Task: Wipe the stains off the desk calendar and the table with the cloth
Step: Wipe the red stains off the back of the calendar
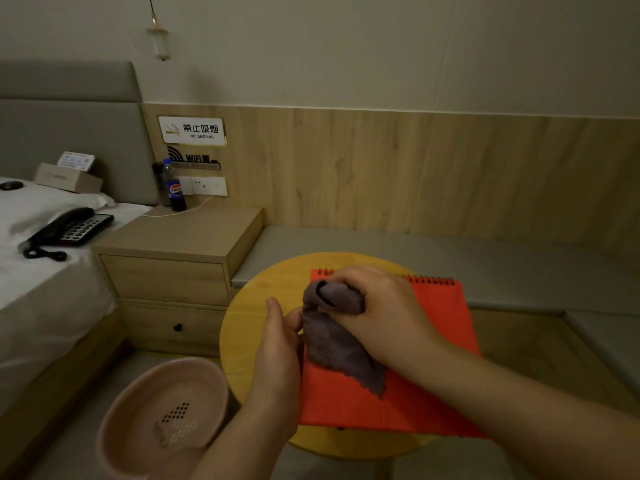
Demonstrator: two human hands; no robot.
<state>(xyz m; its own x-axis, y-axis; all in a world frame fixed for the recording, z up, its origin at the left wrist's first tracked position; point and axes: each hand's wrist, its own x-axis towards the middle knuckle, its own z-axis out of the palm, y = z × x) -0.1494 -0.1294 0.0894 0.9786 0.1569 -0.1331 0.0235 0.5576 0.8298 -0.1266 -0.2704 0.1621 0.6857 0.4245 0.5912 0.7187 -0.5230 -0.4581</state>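
Observation:
A red spiral-bound desk calendar (pixel 436 334) lies flat on a small round yellow table (pixel 252 299). My right hand (pixel 384 313) grips a bunched grey-purple cloth (pixel 332 337) above the calendar's left part; the cloth's loose end hangs down onto the red cover. At the calendar's left edge is my left hand (pixel 280 337), its thumb up and its fingers touching the cloth and the edge. I cannot tell whether the left fingers hold the calendar. No stains are plain to see.
A pink perforated basin (pixel 162 410) stands on the floor left of the table. A wooden nightstand (pixel 180 244) with a cola bottle (pixel 174 187) is behind it. A bed with a black phone (pixel 65 230) is far left. A grey bench (pixel 450 258) runs along the wall.

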